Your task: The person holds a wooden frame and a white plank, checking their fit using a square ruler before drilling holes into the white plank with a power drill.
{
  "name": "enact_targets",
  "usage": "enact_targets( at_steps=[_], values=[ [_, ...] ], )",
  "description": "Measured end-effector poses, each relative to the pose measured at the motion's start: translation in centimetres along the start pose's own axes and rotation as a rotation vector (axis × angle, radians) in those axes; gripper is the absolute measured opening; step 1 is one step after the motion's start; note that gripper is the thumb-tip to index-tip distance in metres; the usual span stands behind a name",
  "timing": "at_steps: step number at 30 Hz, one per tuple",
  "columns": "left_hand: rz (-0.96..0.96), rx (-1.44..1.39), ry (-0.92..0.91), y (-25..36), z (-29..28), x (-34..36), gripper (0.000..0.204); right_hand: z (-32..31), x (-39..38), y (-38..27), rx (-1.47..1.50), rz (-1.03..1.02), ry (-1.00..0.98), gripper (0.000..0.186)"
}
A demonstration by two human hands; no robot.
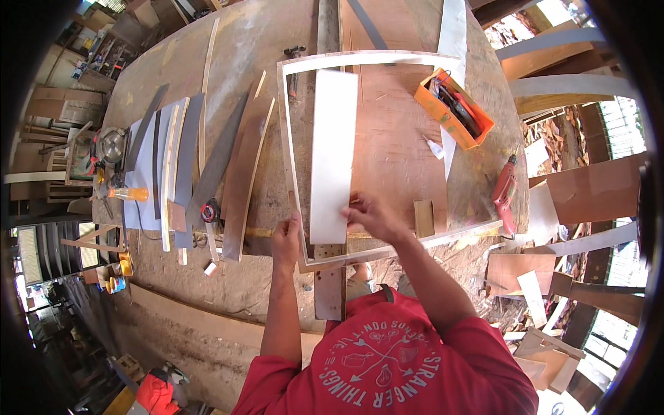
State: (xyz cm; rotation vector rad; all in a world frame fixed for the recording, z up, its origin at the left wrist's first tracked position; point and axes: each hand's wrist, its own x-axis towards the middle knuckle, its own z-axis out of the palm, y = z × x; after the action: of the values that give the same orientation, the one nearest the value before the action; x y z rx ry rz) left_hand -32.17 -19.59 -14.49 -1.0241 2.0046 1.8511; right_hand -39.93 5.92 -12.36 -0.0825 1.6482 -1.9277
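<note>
A large rectangular wooden frame (284, 138) with white inner faces lies on the workbench. Inside its left part is a long white board (334, 152), set roughly parallel to the frame's left side. My left hand (286, 238) is closed on the frame's left side near the front corner. With fingers bent, my right hand (373, 217) pinches the board's right edge near its lower end. A dark narrow plank (330, 294) sticks out below the frame toward me.
An orange toolbox (453, 114) rests over the frame's far right corner, near a small white bottle (434, 148). A red power drill (505, 197) lies at right. Leftward are several wood strips (250, 180), a tape measure (209, 211) and an orange-handled tool (130, 194).
</note>
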Motion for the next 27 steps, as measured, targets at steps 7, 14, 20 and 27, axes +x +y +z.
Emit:
enact_targets(
  at_steps=[7,14,20,27],
  values=[
    [0.650,-0.063,0.132,6.7,1.7,-4.7,0.038,-2.7,-2.9,-9.8,0.009,-0.059,0.048,0.037],
    [0.505,-0.380,-0.399,9.6,4.5,-8.6,0.026,-2.8,-6.3,-11.2,0.095,-0.070,0.104,0.039],
    [0.479,-0.409,-0.443,9.7,6.4,-10.6,0.027,-4.1,-9.1,-10.4,0.337,-0.043,0.085,0.036],
    [0.460,-0.336,-0.458,8.7,7.4,-13.0,0.031,-4.9,-12.1,-10.4,0.404,-0.066,0.106,0.036]
  ],
)
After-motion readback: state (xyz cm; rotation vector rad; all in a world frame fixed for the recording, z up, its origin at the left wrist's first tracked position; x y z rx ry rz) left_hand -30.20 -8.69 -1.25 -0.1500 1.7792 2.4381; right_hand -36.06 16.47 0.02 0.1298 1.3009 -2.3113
